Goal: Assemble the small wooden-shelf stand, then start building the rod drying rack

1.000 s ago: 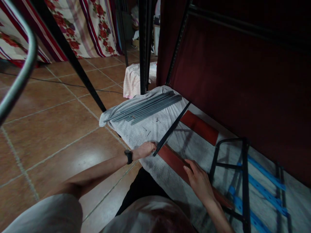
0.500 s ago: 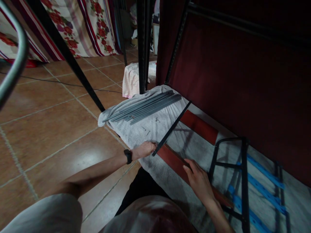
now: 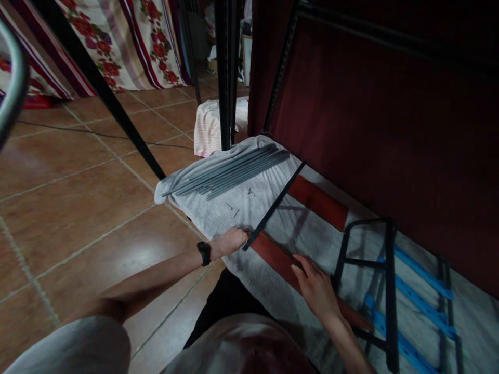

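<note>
My left hand (image 3: 234, 240), a dark watch on its wrist, is closed at the near end of a thin black metal bar (image 3: 275, 206). What its fingertips pinch is hidden. The bar lies across the ends of two reddish-brown boards. My right hand (image 3: 317, 291) grips the long edge of the nearer board (image 3: 275, 255), thumb on one side and fingers over the other. The farther board (image 3: 319, 201) rests on the grey blanket (image 3: 268, 296). At the boards' right end stands a black metal frame (image 3: 388, 291).
Several grey rods (image 3: 234, 171) lie in a bundle on the blanket, with small screws (image 3: 251, 192) nearby. Blue slatted pieces (image 3: 423, 298) are at the right. Black posts (image 3: 226, 78) rise behind, beside a dark red cloth (image 3: 370, 114). A curved metal tube (image 3: 17, 78) is at upper left.
The view has shifted very slightly, so everything sits a little farther left. Both hands keep their places on the board and at the bar's end.
</note>
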Demonstrator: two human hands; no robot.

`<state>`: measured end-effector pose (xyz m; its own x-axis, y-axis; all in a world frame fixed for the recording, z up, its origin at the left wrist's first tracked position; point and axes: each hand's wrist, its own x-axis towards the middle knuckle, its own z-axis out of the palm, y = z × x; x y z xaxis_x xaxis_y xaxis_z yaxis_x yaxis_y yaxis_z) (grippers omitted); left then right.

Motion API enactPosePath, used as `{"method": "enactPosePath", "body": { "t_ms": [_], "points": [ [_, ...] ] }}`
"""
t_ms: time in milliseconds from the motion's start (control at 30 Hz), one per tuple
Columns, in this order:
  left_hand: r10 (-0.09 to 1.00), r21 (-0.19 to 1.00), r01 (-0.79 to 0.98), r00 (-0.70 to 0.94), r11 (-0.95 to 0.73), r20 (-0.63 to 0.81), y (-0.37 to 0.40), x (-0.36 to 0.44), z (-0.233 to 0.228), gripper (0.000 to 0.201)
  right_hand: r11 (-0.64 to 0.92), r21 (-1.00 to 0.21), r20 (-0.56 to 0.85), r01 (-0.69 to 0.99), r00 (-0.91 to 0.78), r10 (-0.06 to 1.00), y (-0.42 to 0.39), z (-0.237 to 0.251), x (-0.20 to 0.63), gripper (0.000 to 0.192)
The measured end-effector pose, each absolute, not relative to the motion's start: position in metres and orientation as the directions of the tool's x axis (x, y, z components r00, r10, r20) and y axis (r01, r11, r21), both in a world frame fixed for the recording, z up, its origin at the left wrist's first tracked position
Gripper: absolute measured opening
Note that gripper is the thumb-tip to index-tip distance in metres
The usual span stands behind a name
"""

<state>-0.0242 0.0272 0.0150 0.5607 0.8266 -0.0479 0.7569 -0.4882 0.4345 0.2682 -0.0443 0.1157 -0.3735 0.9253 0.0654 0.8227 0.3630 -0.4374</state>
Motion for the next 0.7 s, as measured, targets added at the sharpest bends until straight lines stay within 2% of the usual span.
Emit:
{"method": "enactPosePath", "body": {
  "t_ms": [133,333,533,700],
  "points": [
    [0.843,0.445,0.775,0.532,-0.449,-0.076,0.0288,-0.0256,0.0096,0.019,0.372,-0.438,0.069,0.818,-0.382,0.922,-0.0443,0.1180,0.2674,0.033],
    [0.840,0.403,0.791,0.535,-0.460,-0.091,0.0254,-0.0251,0.0076,0.026,0.377,-0.440,0.078,0.815,-0.384,0.920,-0.0436,0.1170,0.2673,0.033],
    [0.862,0.444,0.796,0.498,-0.411,-0.094,0.0269,-0.0245,0.0122,0.017,0.362,-0.451,0.056,0.816,-0.378,0.924,-0.0441,0.1177,0.2670,0.033],
    [0.869,0.411,0.812,0.487,-0.415,-0.084,0.0244,-0.0231,0.0088,0.025,0.358,-0.442,0.044,0.823,-0.379,0.925,-0.0440,0.1150,0.2675,0.035]
  ]
}}
